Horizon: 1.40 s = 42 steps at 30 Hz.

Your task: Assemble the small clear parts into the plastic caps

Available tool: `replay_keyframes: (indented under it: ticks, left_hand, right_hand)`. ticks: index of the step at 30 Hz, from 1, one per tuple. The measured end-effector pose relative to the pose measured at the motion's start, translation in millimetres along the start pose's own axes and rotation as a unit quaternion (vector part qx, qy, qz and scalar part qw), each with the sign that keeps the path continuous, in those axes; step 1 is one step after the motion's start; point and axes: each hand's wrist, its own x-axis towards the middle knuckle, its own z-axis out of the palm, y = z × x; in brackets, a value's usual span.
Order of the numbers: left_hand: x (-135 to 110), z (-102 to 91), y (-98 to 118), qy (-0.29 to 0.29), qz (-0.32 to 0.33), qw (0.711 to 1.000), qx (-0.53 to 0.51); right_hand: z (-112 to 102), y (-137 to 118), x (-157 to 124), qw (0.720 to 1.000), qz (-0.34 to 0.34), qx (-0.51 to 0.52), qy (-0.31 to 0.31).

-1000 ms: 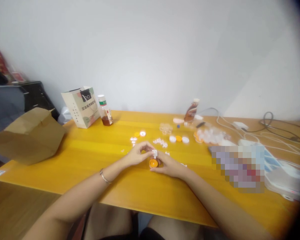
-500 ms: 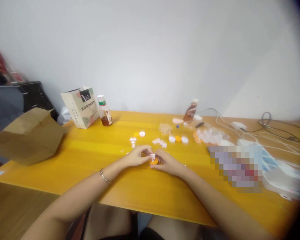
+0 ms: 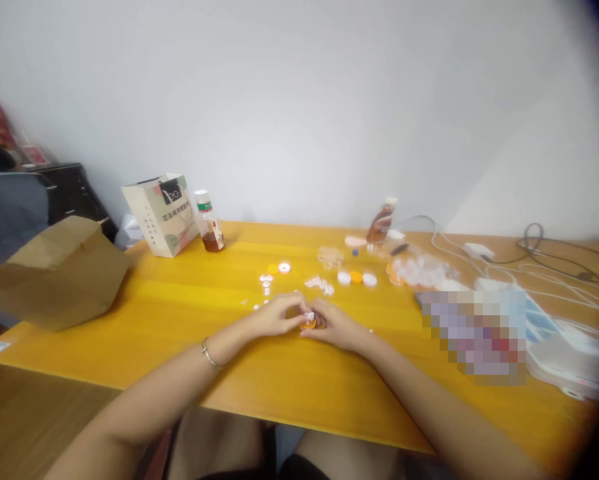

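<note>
My left hand (image 3: 280,315) pinches a small white piece (image 3: 310,316) with dark marks, too small to name, at the top of an orange round lid (image 3: 308,326). The fingers of my right hand (image 3: 335,325) close around the lid's right side. Both hands meet low over the wooden table. Just beyond them lie several small white pieces (image 3: 320,286) in a cluster, and more white pieces (image 3: 266,284) sit to the left. Whether the held piece touches the lid I cannot tell.
White and orange lids (image 3: 356,277) stand in a row behind the right hand. A clear flower-shaped tray (image 3: 330,257) is farther back. Two bottles, one left (image 3: 210,230) and one right (image 3: 380,223), stand near the wall. A paper bag (image 3: 166,220), brown bag (image 3: 59,273) and cables (image 3: 534,250) flank them.
The left fingertips and the small white piece have shifted slightly down and right, closer to the lid. The right hand stays nearly still around the lid.
</note>
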Motion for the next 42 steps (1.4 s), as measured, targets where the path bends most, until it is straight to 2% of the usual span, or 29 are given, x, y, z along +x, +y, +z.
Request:
replay_keyframes:
  ticks: [11,20,27,30,34,39,42]
  left_hand:
    - [2,1.8,-3,-0.006,0.032,0.999,0.016]
    - [2,2.4,-7,-0.006,0.023,1.0,0.019]
    - [-1,0.7,0,0.003,0.005,1.0,0.031]
    - [-1,1.0,1,0.048,-0.006,0.999,0.017]
    - [2,2.5,-2,0.113,-0.032,0.993,-0.027]
    - [3,3.8,-5,0.138,-0.047,0.983,-0.111]
    - [5,1.3,-10,0.197,-0.056,0.971,-0.127]
  right_hand:
    - [1,-1,0,1.0,0.001,-0.018,0.014]
    - [3,2,0,1.0,0.011,-0.018,0.01]
    - [-1,-4,-2,1.0,0.021,-0.005,0.018]
    - [-3,-9,-2,0.998,0.035,0.034,0.033]
    - [0,-9,-1,0.987,0.071,0.137,0.05]
    - [3,-3,2,0.943,0.091,0.319,0.021]
    - [2,-2,2,0.925,0.12,0.361,0.022]
